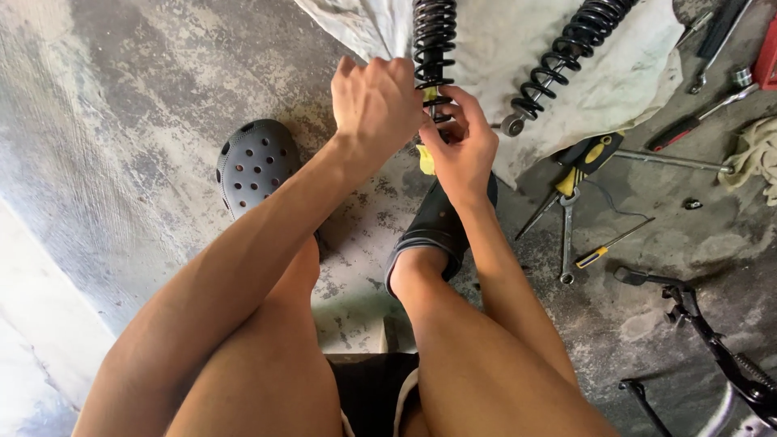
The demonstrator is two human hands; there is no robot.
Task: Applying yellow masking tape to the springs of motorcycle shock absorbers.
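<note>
Two black coil-spring shock absorbers on dirty white cloth (631, 73) spread over concrete floor (121, 121). Left hand (374, 105) clenched around lower end of near shock absorber (434, 40); right hand (461, 146) fingers pinch small yellow piece (429, 94) at same end. Second shock absorber (566, 57) lies apart, right. One yellow-handled pliers (579, 166), one wrench (566, 235), one small yellow screwdriver (611, 243) nearby. Two dark clogs. No labels legible.

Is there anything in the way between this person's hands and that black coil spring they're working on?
Nothing visible. Both the left hand and the right hand are already on the lower end of the black spring shock absorber, which stands over the white cloth. A small yellow piece shows between the fingers.
</note>
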